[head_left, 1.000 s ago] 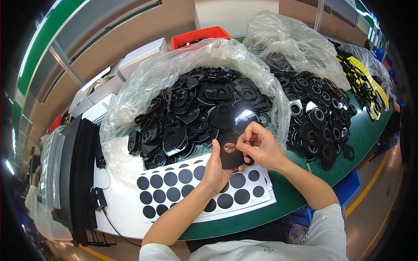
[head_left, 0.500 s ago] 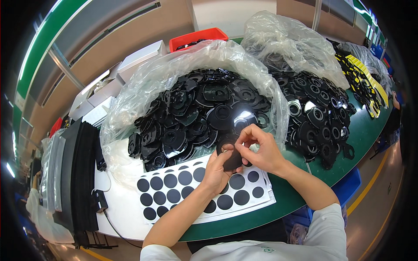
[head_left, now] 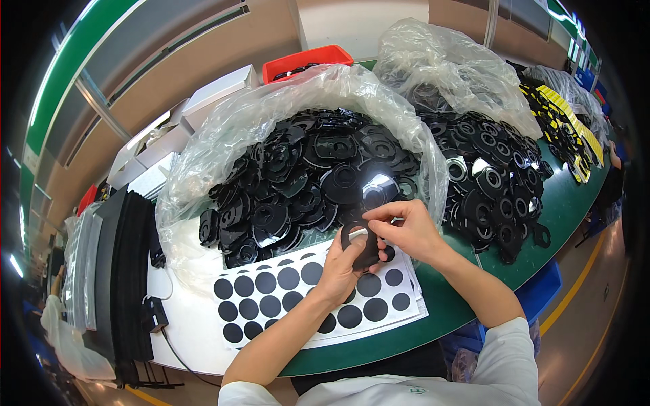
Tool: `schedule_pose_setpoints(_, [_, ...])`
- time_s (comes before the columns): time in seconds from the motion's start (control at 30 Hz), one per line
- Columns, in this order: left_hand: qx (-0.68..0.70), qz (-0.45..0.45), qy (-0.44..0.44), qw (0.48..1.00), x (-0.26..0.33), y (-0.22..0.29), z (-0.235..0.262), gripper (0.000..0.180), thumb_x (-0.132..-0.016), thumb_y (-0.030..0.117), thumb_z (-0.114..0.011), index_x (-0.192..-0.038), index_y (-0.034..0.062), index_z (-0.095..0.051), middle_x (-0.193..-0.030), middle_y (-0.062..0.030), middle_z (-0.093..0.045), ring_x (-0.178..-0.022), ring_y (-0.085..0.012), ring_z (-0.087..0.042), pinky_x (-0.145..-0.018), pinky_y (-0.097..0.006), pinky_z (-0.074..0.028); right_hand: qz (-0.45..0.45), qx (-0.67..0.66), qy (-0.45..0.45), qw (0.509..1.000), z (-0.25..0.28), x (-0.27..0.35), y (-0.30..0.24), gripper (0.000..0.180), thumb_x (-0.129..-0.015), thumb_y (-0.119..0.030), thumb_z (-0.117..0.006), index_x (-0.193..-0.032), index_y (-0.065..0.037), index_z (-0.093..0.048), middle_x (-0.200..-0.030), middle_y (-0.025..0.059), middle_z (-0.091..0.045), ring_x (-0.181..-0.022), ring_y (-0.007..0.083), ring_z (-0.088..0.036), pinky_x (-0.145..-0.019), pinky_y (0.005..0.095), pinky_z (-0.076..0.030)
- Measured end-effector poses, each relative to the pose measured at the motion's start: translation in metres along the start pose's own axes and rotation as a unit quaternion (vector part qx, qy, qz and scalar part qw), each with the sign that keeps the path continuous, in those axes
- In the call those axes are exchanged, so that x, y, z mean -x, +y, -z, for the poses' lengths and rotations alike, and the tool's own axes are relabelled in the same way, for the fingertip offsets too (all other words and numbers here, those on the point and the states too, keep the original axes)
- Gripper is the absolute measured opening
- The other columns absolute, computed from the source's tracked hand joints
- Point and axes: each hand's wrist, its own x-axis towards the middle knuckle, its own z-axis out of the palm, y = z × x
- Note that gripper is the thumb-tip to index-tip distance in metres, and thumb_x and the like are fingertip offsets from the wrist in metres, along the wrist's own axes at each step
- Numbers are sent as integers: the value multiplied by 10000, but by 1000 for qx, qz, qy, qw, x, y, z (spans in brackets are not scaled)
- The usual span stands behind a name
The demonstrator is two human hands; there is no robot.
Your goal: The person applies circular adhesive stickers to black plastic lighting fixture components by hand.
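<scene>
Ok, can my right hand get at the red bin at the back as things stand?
Probably not directly: the heaped black parts and their raised clear plastic bag lie between your right hand and the red bin.

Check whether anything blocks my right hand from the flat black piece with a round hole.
Nothing visible does. Your right hand is at the upper edge of the flat black piece with a round hole, while your left hand holds it from below.
</scene>
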Motion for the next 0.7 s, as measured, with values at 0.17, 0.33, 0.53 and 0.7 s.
schedule_pose_setpoints(0.17, [-41,6,9,999,2,-1,-4,264,-989,190,-425,-1229,90,-381,-962,-88,-586,-838,-160,-600,-629,-272,-457,31,35,34,998,-3,0,6,184,-791,-103,-645,-892,47,-681,-579,36,-608,-475,68,-575,-456,205,-439])
schedule_pose_setpoints(0.33, [-61,4,-4,998,3,-4,-3,290,-999,247,-412,-1244,97,-377,-976,-85,-584,-841,-154,-599,-644,-268,-449,20,96,64,993,-9,2,-2,161,-758,-151,-687,-753,4,-644,-590,36,-610,-477,104,-580,-459,251,-442])
schedule_pose_setpoints(0.53, [-8,-1,-25,1000,4,0,-7,583,-969,567,-190,-1243,95,-392,-986,-84,-576,-823,-168,-581,-636,-273,-422,245,376,157,880,-18,6,-4,239,-696,-167,-761,-705,-18,-575,-646,65,-605,-545,137,-544,-459,298,-398])
schedule_pose_setpoints(0.7, [28,5,-50,998,0,1,0,717,-924,666,-100,-1229,100,-417,-973,-87,-570,-815,-177,-579,-620,-273,-418,238,272,26,932,1,1,0,199,-734,-135,-738,-840,4,-643,-668,67,-620,-585,156,-594,-508,288,-461])
